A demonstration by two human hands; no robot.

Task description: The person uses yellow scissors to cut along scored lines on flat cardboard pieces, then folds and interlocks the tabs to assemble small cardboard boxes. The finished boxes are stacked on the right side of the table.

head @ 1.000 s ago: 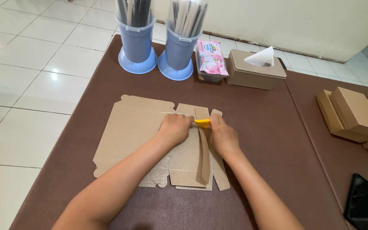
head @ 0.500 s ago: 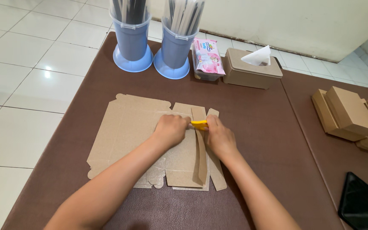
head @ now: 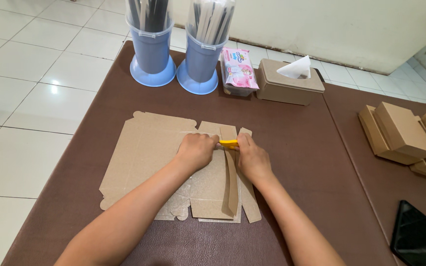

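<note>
Pink wipes pack [head: 240, 69] (beside tissue box [head: 288, 83])

— What lies on the brown table [head: 297, 148]?
— A flat die-cut brown cardboard box blank [head: 149, 157], unfolded, near the table's front edge, its right-hand flaps creased upward.
— And the yellow thing?
— A small yellow plastic tool [head: 229, 143], resting across the blank's upper right part.

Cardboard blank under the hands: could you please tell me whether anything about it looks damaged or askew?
Nothing stands out. The cardboard blank lies flat on the brown table, with one side strip folded upright. The left hand and right hand press a yellow tool along it. No tears show.
</note>
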